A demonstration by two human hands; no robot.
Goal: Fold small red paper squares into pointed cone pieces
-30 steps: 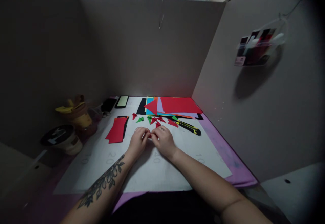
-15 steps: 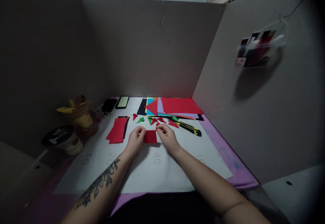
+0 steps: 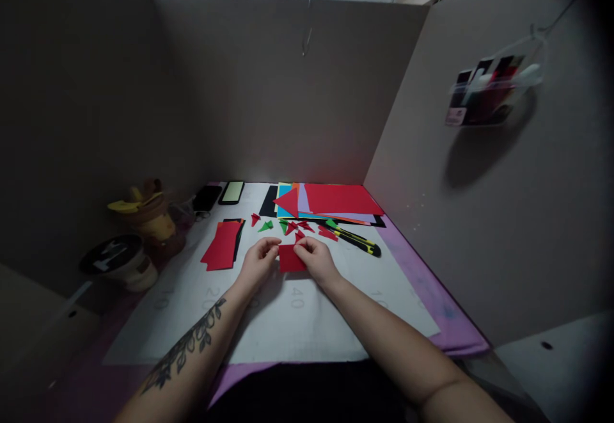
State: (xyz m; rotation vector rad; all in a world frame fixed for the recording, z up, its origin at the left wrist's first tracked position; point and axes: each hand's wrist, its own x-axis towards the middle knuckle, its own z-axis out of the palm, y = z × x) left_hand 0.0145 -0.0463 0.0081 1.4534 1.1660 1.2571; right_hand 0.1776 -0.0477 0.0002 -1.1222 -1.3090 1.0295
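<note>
A small red square of paper (image 3: 290, 260) is held up between my hands, over the white mat (image 3: 268, 340). My right hand (image 3: 319, 262) pinches its upper right part between thumb and fingers. At the left edge, the fingertips of my left hand (image 3: 259, 262) are closed on it. Just beyond lie several small folded paper pieces, red ones (image 3: 307, 226) and green ones (image 3: 265, 226). A yellow and black box cutter (image 3: 357, 242) rests to the right of them.
Left of my hands lies a stack of red and black paper pieces (image 3: 223, 244). Coloured sheets (image 3: 343, 199) are piled at the back, a red triangle on top. Two phones (image 3: 232, 192), a pot (image 3: 148, 218) and a lidded tub (image 3: 119, 263) stand left. Grey walls surround the table.
The red square has shifted slightly right. My right thumb and fingers have moved further onto it, while my left hand remains at its left edge.
</note>
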